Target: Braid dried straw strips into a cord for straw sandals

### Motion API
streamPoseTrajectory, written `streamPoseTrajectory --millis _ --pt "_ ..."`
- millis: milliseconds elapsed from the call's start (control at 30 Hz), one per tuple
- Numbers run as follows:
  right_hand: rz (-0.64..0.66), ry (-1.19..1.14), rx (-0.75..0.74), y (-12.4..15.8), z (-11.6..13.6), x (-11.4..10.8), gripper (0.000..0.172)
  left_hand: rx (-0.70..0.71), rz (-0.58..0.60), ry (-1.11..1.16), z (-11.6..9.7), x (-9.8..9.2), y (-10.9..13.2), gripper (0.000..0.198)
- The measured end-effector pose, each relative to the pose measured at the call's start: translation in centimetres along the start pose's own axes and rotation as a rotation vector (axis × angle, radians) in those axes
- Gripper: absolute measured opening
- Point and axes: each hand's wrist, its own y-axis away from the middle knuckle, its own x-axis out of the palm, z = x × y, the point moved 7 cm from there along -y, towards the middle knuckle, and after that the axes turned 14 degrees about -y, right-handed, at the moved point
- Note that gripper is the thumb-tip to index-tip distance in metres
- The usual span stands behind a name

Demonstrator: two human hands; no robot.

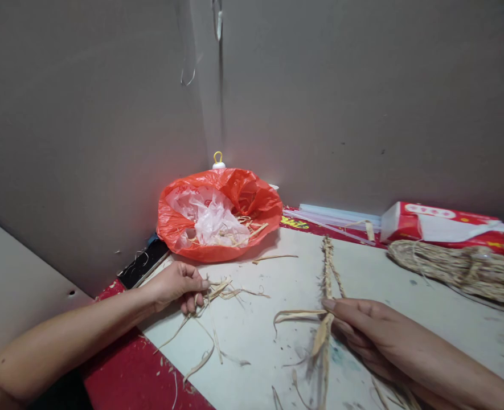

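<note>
My left hand [183,287] is closed in a pinch on thin dry straw scraps [220,290] that lie on the white board [286,279]. On the right, my right hand [363,327] grips a braided straw cord [327,265] between thumb and fingers. Loose flat strands stick out to the left and downward from the pinched spot. The braid's upper part stretches away from me over the board, with a thinner length beside it. More loose strands rest on the board near both hands.
An open red plastic bag [217,245] holding white plastic and straw bits stands at the back. Pale plastic strips [337,216], a red tissue pack [448,225] and a coiled straw bundle [457,270] lie at the right. A dark flat object [143,265] is left of the bag. Grey walls rise behind.
</note>
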Motion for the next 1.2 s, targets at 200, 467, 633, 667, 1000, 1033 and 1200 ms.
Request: streamPoseTrajectory --millis 200,467,633,667,1000,1033,1200 --pt "0.018 0.022 -0.014 0.2 0.2 0.0 0.052 -0.004 0.006 -0.118 -0.7 0.6 -0.2 0.039" --pt "0.048 0.057 -0.015 0.4 0.9 0.8 0.047 0.257 -0.075 -0.110 -3.9 0.0 0.6 0.033" --pt "0.071 0.018 -0.014 0.8 1.2 1.1 0.046 0.302 -0.083 -0.056 -6.8 -0.3 2.0 0.029" --pt "0.074 0.010 -0.010 0.9 1.1 1.1 0.046 0.302 -0.063 -0.019 -7.2 -0.1 2.1 0.029" --pt "0.094 -0.024 -0.016 0.9 1.3 1.4 0.045 0.086 0.281 0.323 -8.3 6.7 -0.8 0.007" --pt "0.100 -0.025 -0.018 0.9 1.3 1.5 0.045 0.069 0.289 0.344 -8.2 7.2 -1.1 0.005" --pt "0.095 0.005 -0.015 0.9 1.2 1.3 0.044 0.010 0.357 0.431 -7.9 9.0 -1.9 0.006"
